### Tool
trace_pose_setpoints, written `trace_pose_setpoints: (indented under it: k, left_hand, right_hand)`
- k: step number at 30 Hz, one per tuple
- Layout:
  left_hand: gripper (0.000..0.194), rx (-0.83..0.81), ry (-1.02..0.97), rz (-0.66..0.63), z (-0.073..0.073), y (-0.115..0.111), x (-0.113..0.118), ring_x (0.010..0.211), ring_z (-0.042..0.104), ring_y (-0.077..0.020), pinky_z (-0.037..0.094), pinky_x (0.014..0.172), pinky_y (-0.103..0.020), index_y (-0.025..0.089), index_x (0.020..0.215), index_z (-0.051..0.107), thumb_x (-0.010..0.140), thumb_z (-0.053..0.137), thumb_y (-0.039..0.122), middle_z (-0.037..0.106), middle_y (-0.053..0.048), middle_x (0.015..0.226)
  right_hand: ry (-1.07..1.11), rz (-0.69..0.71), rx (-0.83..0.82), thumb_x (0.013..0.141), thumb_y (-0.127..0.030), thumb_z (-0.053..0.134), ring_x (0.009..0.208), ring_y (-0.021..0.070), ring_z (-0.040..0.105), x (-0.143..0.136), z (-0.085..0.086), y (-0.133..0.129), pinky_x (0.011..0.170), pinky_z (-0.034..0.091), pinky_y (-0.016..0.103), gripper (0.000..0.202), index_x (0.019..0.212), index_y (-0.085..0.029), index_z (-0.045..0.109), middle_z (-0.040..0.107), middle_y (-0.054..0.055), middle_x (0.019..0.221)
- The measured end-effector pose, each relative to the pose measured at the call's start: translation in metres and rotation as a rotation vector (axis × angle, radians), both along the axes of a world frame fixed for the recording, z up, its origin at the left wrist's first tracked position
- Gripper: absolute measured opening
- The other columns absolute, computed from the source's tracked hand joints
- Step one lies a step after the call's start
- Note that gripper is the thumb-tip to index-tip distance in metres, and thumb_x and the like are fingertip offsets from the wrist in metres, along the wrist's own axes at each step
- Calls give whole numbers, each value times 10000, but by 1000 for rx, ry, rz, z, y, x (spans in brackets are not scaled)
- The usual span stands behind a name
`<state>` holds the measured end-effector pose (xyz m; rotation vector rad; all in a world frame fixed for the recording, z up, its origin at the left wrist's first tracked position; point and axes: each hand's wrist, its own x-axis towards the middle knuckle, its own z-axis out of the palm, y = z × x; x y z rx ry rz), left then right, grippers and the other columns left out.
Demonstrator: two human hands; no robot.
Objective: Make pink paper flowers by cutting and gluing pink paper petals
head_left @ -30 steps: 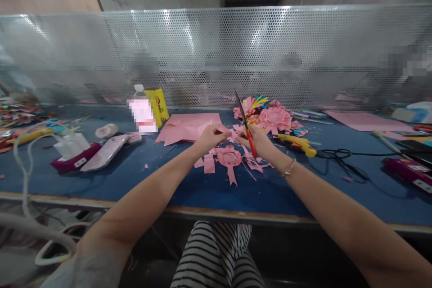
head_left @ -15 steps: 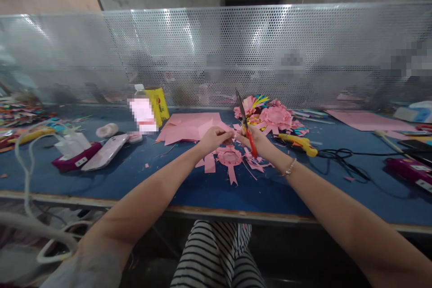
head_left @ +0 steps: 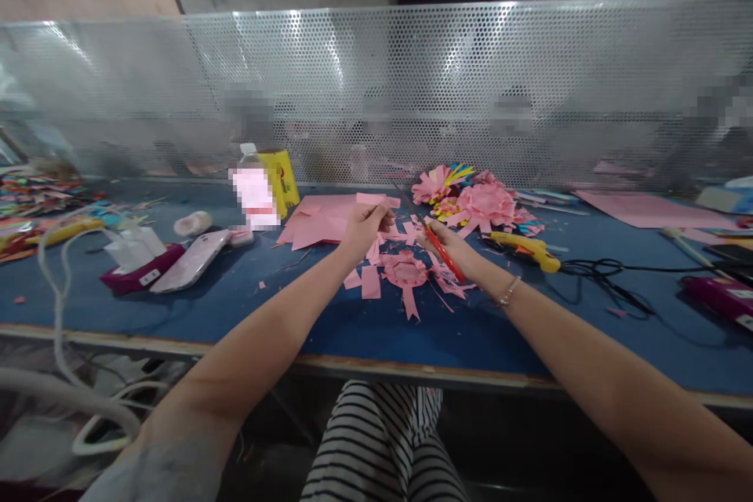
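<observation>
My left hand [head_left: 369, 229] is closed with its fingers pinched on a strip of pink paper [head_left: 376, 200], over the edge of some pink paper sheets [head_left: 318, 221]. To the right of it, my right hand [head_left: 456, 247] grips red-handled scissors [head_left: 445, 253]. Their dark blades point up and left; I cannot tell how far apart the blades are. Just below both hands lies a ruffled pink paper rosette [head_left: 405, 271] with a notched tail, and a small pink rectangle [head_left: 370, 282] beside it. Pink scraps [head_left: 448, 276] lie under my right hand.
Finished-looking pink paper flowers [head_left: 485, 202] are piled at the back. A yellow glue gun [head_left: 526, 249] with a black cord lies right. A phone [head_left: 191, 261], a purple power strip [head_left: 141, 273], a bottle [head_left: 254, 192] and a yellow packet [head_left: 282, 180] stand left. A perforated metal screen [head_left: 329, 102] runs behind.
My hands have moved apart. My left hand has risen slightly with the pink strip, and the scissors have swung from near upright to slanting left, lower down.
</observation>
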<state>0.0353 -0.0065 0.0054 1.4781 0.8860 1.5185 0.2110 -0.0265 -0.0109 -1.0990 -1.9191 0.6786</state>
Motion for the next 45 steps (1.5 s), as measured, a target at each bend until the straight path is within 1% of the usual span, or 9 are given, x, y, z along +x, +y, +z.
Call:
trace_pose_setpoints:
  k: [3,9,15,18,22,27,36,40,45]
  left_hand:
    - [292,0,1,-4,-2,3,-1,463,487,-59,434,510,-210,116,606,572,735,470,357,546,-11,529]
    - [266,10,-6,-48,-1,1,-1,493,500,-71,443,531,-231,122,609,562,737,462,332,539,-9,540]
    - [284,65,-90,-117,0,-1,0,507,492,-74,418,499,-229,116,604,559,735,480,355,538,-21,569]
    - [282,57,-109,-124,-1,-1,-1,490,485,-66,416,488,-217,113,614,563,729,494,361,545,-21,575]
    - [296,36,-104,-131,-2,1,-1,477,485,-65,418,485,-210,110,623,570,727,494,376,547,-18,560]
    - [292,50,-96,-134,-2,1,-1,471,483,-64,409,479,-209,107,660,590,738,482,367,549,-17,557]
    - [266,59,-53,-133,2,-3,1,434,472,-57,402,456,-206,104,649,584,751,466,321,533,-1,537]
    - [280,68,-23,-131,0,-2,1,434,481,-64,404,452,-207,109,622,564,755,456,330,540,-4,528]
    - [304,63,16,-149,-1,0,0,428,483,-61,404,454,-206,112,622,557,752,458,369,551,-5,542]
  right_hand:
    - [5,-35,0,661,-529,495,535,79,325,2,0,3,513,298,231,357,659,-201,353,318,-63,569]
    - [-63,90,-17,645,-534,513,533,67,344,2,1,-1,502,307,220,371,659,-183,392,373,-57,584]
    - [14,98,-120,647,-548,499,455,54,331,-1,-5,2,422,266,204,374,684,-184,418,357,-67,522]
    - [47,72,-173,612,-552,528,439,50,322,-2,0,-3,404,254,207,392,673,-181,420,353,-68,501]
    - [78,105,-230,588,-549,554,431,43,313,-3,8,-12,398,242,210,410,692,-175,420,353,-72,495]
    - [108,96,-315,604,-541,552,414,43,300,-6,11,-18,389,229,218,417,764,-177,425,338,-80,494]
    - [87,142,-294,580,-579,539,431,36,311,-6,14,-23,398,244,206,440,695,-179,397,349,-77,521]
    - [119,183,-325,620,-530,541,438,34,320,-6,14,-23,402,254,201,387,687,-178,393,370,-68,550]
    - [168,195,-385,672,-443,546,408,28,295,-6,11,-22,378,214,189,306,694,-184,384,346,-80,514]
